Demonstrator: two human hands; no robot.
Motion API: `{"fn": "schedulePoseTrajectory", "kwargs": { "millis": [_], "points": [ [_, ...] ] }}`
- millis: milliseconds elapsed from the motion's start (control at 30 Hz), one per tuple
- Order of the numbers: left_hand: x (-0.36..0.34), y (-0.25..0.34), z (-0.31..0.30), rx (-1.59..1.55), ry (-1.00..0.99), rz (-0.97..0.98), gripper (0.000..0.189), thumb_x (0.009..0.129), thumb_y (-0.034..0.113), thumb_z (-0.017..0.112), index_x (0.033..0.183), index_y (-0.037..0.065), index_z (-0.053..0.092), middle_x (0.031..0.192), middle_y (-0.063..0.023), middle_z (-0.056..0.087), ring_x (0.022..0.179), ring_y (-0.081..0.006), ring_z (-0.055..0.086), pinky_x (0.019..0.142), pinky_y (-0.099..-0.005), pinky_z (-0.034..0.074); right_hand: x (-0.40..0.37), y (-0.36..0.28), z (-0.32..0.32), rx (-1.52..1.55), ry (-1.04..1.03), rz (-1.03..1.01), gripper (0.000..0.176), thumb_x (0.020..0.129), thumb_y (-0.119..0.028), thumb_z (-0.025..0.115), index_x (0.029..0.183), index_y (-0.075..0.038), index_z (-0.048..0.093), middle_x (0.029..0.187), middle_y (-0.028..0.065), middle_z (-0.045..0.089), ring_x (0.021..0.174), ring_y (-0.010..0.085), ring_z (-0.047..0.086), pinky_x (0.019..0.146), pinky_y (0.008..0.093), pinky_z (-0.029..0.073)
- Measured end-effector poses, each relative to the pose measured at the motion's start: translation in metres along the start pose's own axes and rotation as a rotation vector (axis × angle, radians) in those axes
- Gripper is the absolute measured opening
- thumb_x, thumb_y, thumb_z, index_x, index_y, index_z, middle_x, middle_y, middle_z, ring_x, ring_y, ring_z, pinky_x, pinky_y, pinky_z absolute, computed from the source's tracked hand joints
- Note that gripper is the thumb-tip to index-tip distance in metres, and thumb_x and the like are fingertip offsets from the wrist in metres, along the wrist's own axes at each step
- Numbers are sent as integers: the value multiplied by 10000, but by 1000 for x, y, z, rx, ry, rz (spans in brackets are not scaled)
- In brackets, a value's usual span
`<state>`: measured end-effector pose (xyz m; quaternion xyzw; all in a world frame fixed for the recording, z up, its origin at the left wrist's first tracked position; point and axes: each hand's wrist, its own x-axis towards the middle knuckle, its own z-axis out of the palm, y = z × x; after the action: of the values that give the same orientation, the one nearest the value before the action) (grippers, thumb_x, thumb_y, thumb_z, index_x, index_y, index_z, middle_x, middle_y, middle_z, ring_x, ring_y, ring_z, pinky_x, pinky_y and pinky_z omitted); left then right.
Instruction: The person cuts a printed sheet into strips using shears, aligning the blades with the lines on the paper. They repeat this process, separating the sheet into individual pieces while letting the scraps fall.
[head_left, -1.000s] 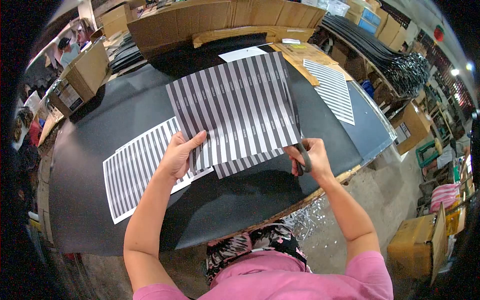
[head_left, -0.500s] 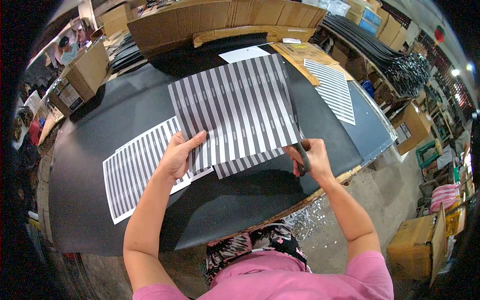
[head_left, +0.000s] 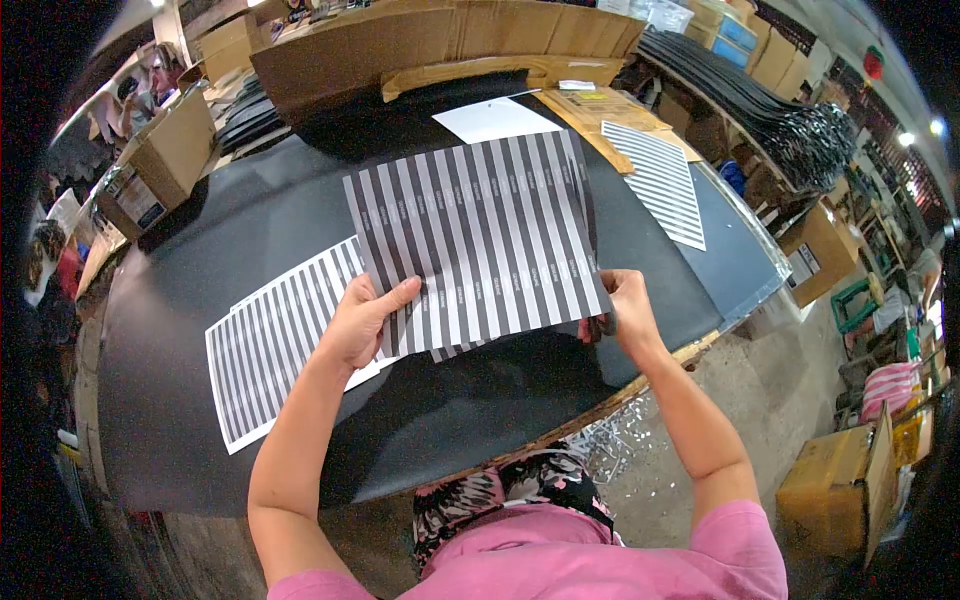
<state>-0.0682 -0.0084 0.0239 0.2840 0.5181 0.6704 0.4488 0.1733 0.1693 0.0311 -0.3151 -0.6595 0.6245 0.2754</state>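
A sheet of paper with black and white stripes and small printed words [head_left: 480, 235] is held up over the dark table [head_left: 450, 430]. My left hand [head_left: 358, 325] pinches its lower left edge, thumb on top. At the lower right corner, my right hand [head_left: 632, 312] is closed round dark-handled scissors [head_left: 606, 322]. The blades are hidden behind the sheet. More striped sheets [head_left: 280, 345] lie on the table to the left, partly under my left arm. A strip of another striped sheet [head_left: 458, 350] shows below the held one.
Another striped sheet [head_left: 660, 180] and a white sheet [head_left: 495, 118] lie towards the back. Cardboard [head_left: 440, 50] stands along the far edge. A carton [head_left: 160, 165] is at the left. Paper scraps [head_left: 610, 440] litter the floor by the table's near edge. People sit in the background.
The held sheet has shifted slightly down and right, covering more of the scissors and of the striped sheet beneath. My right hand has moved slightly up. My left hand keeps its hold.
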Motion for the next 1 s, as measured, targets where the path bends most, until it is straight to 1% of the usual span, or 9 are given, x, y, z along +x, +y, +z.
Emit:
{"fn": "schedulePoseTrajectory", "kwargs": {
  "millis": [300, 367, 467, 800, 1000],
  "points": [
    [-1, 3, 2, -72, -13, -27, 251, 814, 134, 636, 997, -21, 563, 901, -105, 639, 741, -112, 632, 653, -231, 546, 6, -3, 1, -1, 18, -19, 184, 726, -89, 628, 650, 70, 576, 490, 66, 513, 382, 151, 520, 338, 268, 408],
    [-1, 3, 2, -85, 3, -38, 262, 811, 99, 632, 1017, -34, 540, 909, -101, 639, 752, -123, 632, 663, -238, 533, 5, -4, 2, -4, 25, -20, 189, 728, -93, 625, 647, 70, 574, 485, 65, 510, 382, 151, 521, 336, 268, 406],
    [-1, 3, 2, -70, -2, -26, 252, 816, 125, 633, 1000, -31, 559, 907, -121, 639, 745, -114, 633, 658, -227, 543, 6, -2, 1, -16, 36, -23, 197, 731, -98, 622, 639, 69, 569, 479, 67, 509, 381, 152, 522, 335, 267, 404],
    [0, 1, 1, -88, 1, -41, 256, 807, 125, 642, 992, -31, 561, 900, -124, 638, 745, -117, 634, 663, -229, 544, 4, -2, 0, -47, 25, -24, 193, 737, -83, 609, 621, 64, 564, 481, 84, 523, 376, 151, 522, 330, 271, 401],
    [-1, 2, 4, -84, 27, -49, 247, 806, 128, 646, 979, -31, 570, 890, -112, 641, 740, -110, 630, 646, -227, 539, 5, -1, 1, -14, 17, -51, 170, 736, -81, 616, 661, 70, 594, 504, 77, 543, 376, 145, 522, 329, 261, 393]
  ]
}}
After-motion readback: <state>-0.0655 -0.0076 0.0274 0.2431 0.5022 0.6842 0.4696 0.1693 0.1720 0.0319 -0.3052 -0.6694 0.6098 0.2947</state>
